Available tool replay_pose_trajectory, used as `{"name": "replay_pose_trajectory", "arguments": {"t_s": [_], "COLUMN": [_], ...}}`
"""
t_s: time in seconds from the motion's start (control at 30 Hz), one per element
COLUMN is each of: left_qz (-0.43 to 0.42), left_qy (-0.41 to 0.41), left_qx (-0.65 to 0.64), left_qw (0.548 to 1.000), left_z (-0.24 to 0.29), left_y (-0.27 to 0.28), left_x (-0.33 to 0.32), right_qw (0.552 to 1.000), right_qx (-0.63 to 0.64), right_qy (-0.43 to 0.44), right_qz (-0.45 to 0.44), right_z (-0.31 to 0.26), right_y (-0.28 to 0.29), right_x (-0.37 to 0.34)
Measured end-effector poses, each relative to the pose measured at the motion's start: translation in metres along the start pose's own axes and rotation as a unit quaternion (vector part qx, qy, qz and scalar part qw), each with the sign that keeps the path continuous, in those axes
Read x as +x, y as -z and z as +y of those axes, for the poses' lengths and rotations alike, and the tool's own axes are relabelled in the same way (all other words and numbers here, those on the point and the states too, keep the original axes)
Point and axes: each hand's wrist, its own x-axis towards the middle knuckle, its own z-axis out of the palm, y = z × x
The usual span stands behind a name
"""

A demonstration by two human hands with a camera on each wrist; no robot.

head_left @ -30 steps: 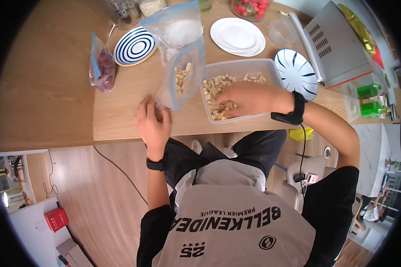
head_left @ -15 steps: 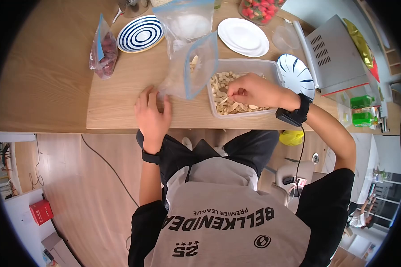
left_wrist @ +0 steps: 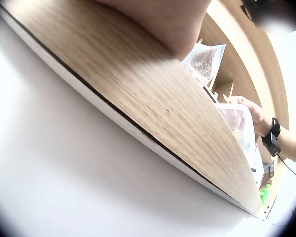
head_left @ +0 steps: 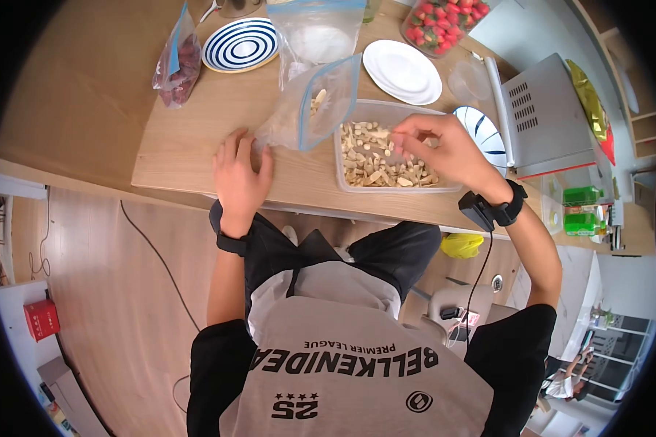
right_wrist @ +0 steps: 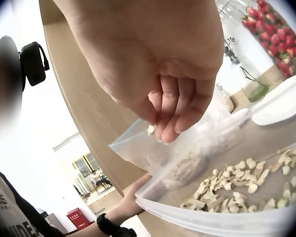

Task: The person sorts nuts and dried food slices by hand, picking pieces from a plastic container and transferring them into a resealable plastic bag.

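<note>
One pale piece (right_wrist: 151, 130) in right hand (head_left: 443, 146)

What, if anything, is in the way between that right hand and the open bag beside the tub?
Nothing visible blocks it: only the left rim of the tub lies between the right hand, which pinches a pale piece, and the open bag. The hand is above that rim.

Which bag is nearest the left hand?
The bag of pale pieces, beside the left hand; the red-filled bag and white-filled bag sit farther off.
</note>
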Motion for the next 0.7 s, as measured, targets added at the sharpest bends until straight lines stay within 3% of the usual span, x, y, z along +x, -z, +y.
{"name": "replay_pose_trajectory", "arguments": {"t_s": [0.17,0.3,0.37,0.7], "left_qz": [0.008,0.008,0.013,0.009], "left_qy": [-0.005,-0.006,-0.002,0.011], "left_qx": [0.002,0.005,0.003,-0.009], "left_qw": [1.000,1.000,1.000,1.000], "left_z": [0.002,0.000,-0.001,0.000], "left_y": [0.002,0.001,0.002,0.003], "left_x": [0.000,-0.001,-0.001,-0.002], "right_qw": [0.988,0.980,0.961,0.955], "right_qx": [-0.061,-0.130,-0.181,-0.203], "right_qy": [0.107,0.124,0.176,0.184], "right_qz": [0.088,0.089,0.114,0.117], "right_z": [-0.028,-0.040,-0.039,-0.042], "right_y": [0.005,-0.002,-0.011,-0.016], "right_x": [0.021,0.045,0.055,0.071]}}
